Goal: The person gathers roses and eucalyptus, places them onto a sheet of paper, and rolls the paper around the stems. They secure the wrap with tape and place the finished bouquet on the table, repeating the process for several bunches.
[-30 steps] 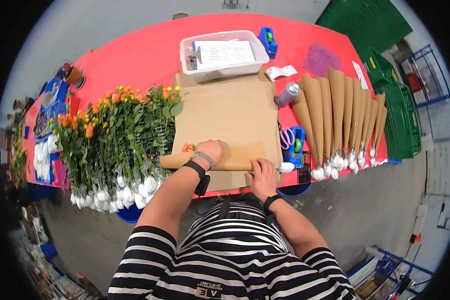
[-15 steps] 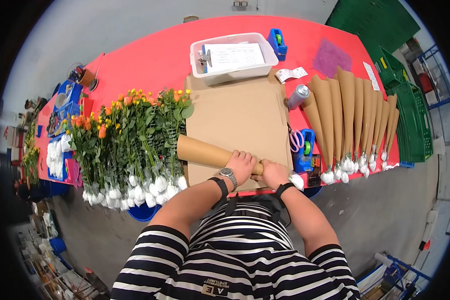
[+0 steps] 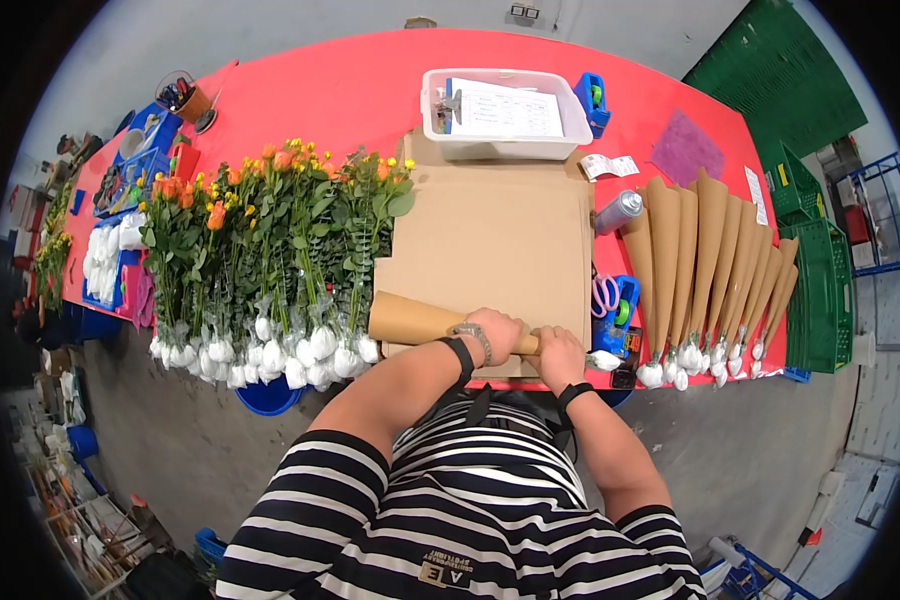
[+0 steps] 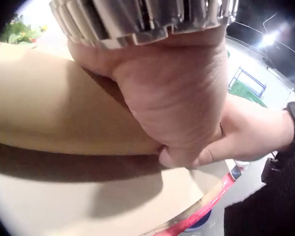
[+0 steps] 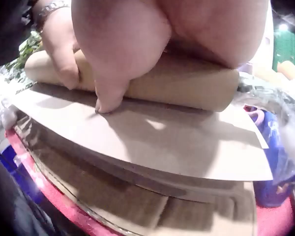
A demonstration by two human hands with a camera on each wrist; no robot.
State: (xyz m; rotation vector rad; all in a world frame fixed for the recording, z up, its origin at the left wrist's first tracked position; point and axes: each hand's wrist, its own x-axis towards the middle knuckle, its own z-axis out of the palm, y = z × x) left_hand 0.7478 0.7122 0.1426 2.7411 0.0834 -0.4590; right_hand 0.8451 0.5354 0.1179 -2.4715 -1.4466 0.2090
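A brown paper cone point(image 3: 410, 320) lies across the cardboard point(image 3: 500, 240) near the table's front edge, its wide end to the left. My left hand point(image 3: 497, 335) grips it around the middle, thumb low on the paper in the left wrist view. Beside it my right hand point(image 3: 560, 356) grips the narrow part; in the right wrist view its thumb touches the flat sheet point(image 5: 177, 142) below the roll point(image 5: 187, 88). A white wrapped stem end point(image 3: 603, 360) sticks out to the right. The flowers inside are hidden.
Left stand rows of orange and yellow flowers point(image 3: 270, 220) with white wrapped ends. To the right are a spray can point(image 3: 620, 211), pink scissors point(image 3: 605, 295), a blue tape dispenser point(image 3: 620, 318) and several wrapped cones point(image 3: 705, 250). A white bin point(image 3: 510, 145) stands behind.
From a second ago, the paper has become a tighter cone and the orange flower beside my left hand is out of sight. Both hands moved close together; the right now curls round the narrow part.
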